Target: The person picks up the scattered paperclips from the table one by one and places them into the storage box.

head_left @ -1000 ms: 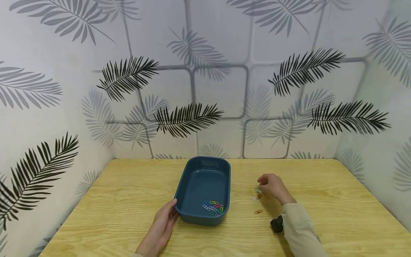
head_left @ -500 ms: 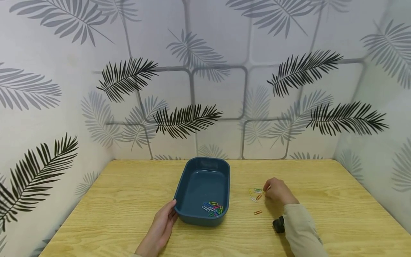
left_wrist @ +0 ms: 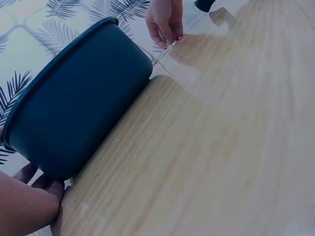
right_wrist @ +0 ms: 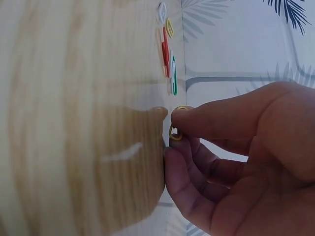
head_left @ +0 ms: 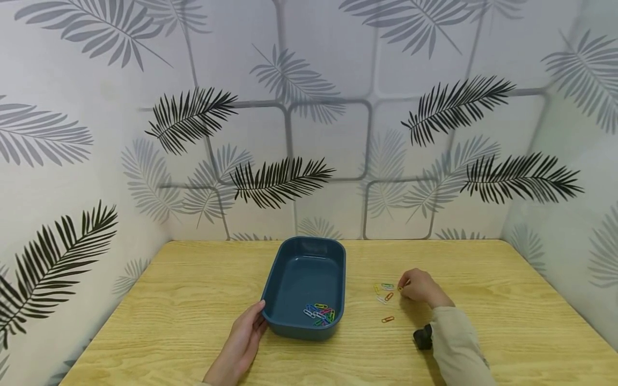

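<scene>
My left hand [head_left: 247,328] grips the near left corner of a dark blue plastic bin [head_left: 309,273], thumb at its rim. Several coloured paper clips [head_left: 319,314] lie in the bin's near right end. On the table to the right, my right hand [head_left: 421,288] pinches a yellow paper clip [right_wrist: 173,133] between thumb and fingertips. Just left of that hand lie a green paper clip [head_left: 388,284], a yellow one, white ones [head_left: 381,299] and a red-orange one [head_left: 389,296]. Closer to me is a single orange paper clip [head_left: 388,319].
The wood-grain table [head_left: 159,321] reaches back to a wall with leaf-patterned covering [head_left: 333,139]. Side walls flank it. A black device [head_left: 422,338] sits at the right wrist, beside the beige sleeve [head_left: 458,343].
My right hand has shifted right and slightly toward me, off the clip cluster, and now pinches a yellow paper clip. The left hand and the bin have stayed put.
</scene>
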Motion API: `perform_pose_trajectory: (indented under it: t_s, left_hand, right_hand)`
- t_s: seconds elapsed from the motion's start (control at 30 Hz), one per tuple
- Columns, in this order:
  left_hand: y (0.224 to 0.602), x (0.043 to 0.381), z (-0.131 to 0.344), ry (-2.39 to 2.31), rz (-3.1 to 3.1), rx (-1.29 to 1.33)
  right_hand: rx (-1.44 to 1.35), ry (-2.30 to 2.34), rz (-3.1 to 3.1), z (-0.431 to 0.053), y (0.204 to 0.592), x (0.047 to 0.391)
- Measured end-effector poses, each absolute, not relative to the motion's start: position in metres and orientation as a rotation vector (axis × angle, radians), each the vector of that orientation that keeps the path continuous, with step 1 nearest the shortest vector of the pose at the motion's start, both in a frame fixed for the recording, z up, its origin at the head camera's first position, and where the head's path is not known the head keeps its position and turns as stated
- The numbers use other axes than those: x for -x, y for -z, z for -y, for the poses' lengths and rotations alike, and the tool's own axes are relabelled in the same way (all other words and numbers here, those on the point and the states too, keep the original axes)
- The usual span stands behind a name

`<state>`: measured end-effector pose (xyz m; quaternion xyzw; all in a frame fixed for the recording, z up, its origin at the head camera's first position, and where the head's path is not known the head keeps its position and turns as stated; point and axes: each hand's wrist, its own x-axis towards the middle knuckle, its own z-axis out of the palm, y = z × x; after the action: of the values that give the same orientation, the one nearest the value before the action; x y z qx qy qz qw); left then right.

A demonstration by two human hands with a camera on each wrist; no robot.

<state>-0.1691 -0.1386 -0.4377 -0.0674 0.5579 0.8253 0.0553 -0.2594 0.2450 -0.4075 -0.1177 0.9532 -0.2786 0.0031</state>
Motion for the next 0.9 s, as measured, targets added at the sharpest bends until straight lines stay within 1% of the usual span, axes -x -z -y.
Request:
perform_pose_trajectory:
  t_s: [0.47,0.73,0.9]
  left_hand:
    - [0.4377,0.1701,0.1391,-2.514,-1.692,0.21]
    - [0.4375,0.1699,0.1393,-2.522,-1.692,0.209]
    - [0.4373,0.1692,0.1393,-2.518,-1.696,0.202]
  right_hand:
    - [0.344,0.943,-2.909,-0.2479,0.4063,0.2592]
    - [0.282,1.17,-2.734,-0.252,0.4072,0.2561]
    - [0.302,1.253,-2.654,-0.2496,0.4076,0.2546]
